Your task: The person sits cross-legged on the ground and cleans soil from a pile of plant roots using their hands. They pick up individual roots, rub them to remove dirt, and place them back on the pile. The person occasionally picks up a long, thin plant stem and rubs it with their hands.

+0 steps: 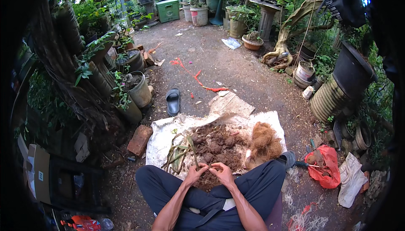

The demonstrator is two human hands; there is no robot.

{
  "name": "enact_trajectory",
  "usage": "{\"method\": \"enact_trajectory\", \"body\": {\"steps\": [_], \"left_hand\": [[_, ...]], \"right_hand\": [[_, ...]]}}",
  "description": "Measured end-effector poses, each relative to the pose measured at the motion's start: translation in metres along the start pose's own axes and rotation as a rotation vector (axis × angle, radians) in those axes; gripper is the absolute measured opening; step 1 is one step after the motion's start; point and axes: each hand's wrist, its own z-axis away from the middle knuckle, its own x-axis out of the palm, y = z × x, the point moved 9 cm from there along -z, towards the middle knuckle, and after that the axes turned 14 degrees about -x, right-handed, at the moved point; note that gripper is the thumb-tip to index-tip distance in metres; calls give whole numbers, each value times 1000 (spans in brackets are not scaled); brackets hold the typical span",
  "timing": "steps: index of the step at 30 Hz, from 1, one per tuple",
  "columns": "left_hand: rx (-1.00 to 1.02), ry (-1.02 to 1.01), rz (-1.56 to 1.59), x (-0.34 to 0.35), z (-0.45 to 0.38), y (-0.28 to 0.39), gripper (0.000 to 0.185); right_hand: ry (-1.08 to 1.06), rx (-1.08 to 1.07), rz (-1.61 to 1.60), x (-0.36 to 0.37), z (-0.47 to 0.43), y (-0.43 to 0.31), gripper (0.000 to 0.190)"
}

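Observation:
My left hand pinches a green plant stem that stands nearly upright above the fingers. Close beside it, my right hand has thumb and forefinger drawn together; whatever may be between them is too small to make out. Both hands hover over dark brown soil between my crossed legs. A larger heap of clumpy soil lies just ahead on a white woven sack. Long, limp leaves are spread left of the heap. At its right sits a bundle of brown coconut fibre.
A brick lies left of the sack, with a black slipper farther ahead. On the right are a red plastic bag, a crumpled white sack and tangled string. Potted plants line both sides.

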Motion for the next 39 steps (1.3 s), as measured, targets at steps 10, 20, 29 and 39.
{"method": "enact_trajectory", "body": {"steps": [10, 20, 29, 39], "left_hand": [[-191, 24, -33, 2, 10, 1, 24], [-160, -119, 226, 5, 1, -9, 24], [-154, 42, 153, -2, 4, -2, 21], [-223, -26, 79, 5, 6, -4, 21]], "right_hand": [[-14, 98, -69, 5, 3, 8, 32], [121, 201, -185, -8, 4, 31, 30], [70, 324, -472, 5, 8, 34, 27], [-59, 204, -294, 12, 5, 21, 26]]}}
